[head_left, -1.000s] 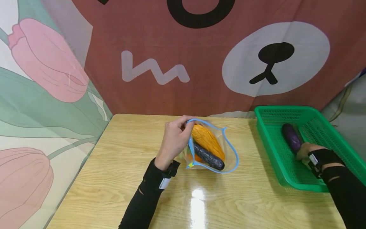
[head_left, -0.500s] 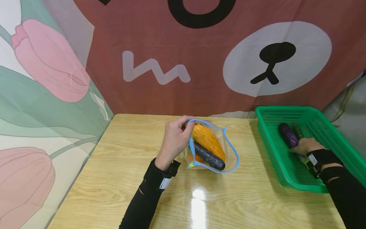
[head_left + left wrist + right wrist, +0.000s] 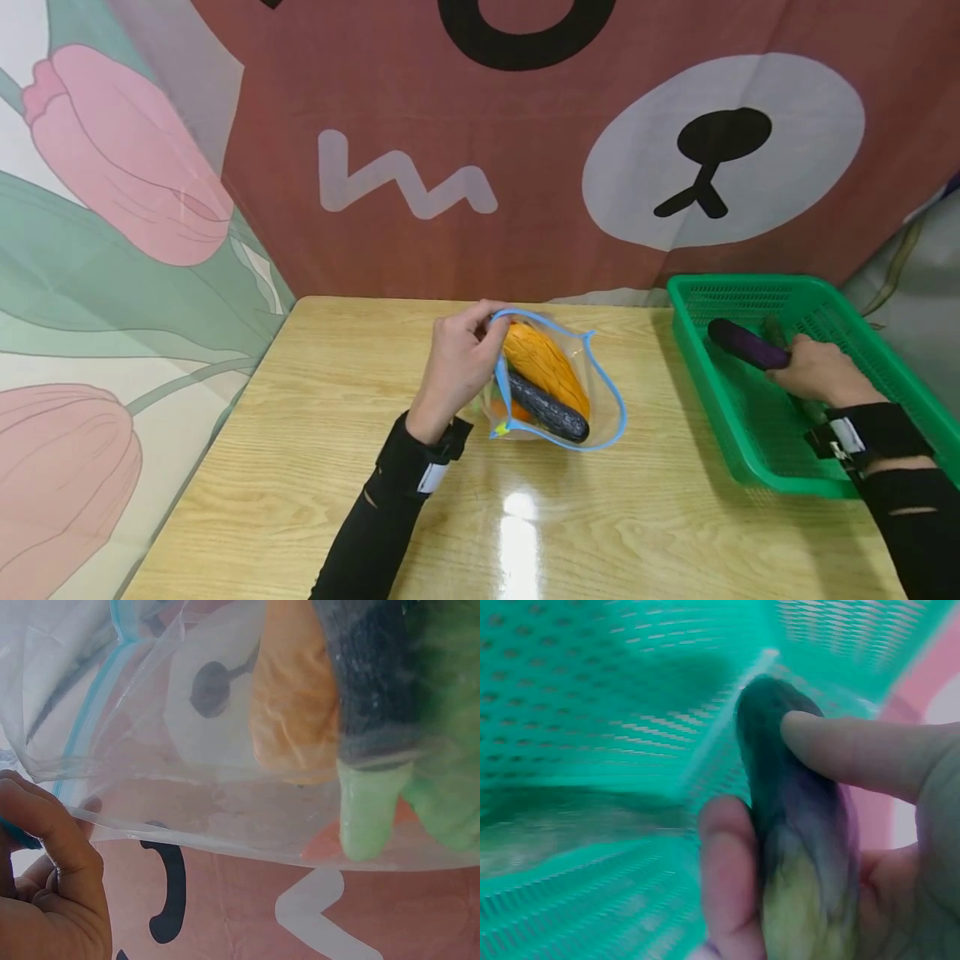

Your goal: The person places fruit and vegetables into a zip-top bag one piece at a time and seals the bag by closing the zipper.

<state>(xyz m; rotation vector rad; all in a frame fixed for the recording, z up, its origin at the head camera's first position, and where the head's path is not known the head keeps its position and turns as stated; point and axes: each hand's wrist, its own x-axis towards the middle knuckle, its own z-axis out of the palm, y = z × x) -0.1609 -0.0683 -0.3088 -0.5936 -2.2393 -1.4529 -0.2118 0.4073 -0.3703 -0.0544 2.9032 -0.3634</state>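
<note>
My left hand point(image 3: 461, 362) pinches the blue rim of a clear zip bag point(image 3: 619, 404), whose mouth gapes to the right. Inside lie a creased orange vegetable-like piece point(image 3: 546, 362) and a long, dark, bumpy piece point(image 3: 551, 408). Through the plastic, the left wrist view also shows a green bulky thing point(image 3: 450, 772) and a pale green stub point(image 3: 367, 814). Over at the basket, my right hand point(image 3: 823, 375) grips a purple eggplant point(image 3: 738, 343) by one end. Thumb and fingers wrap it in the right wrist view, near its greenish part point(image 3: 799, 907).
A green perforated basket point(image 3: 750, 458) stands on the right of the wooden table point(image 3: 315, 467). In it, under my right hand, lies a long greenish thing point(image 3: 562, 825), blurred. A brown printed cloth point(image 3: 420, 258) hangs behind the table.
My right hand has shifted its hold on the eggplant and swung its far end leftward, uncovering the greenish thing beside it. The left hand and bag stay in place.
</note>
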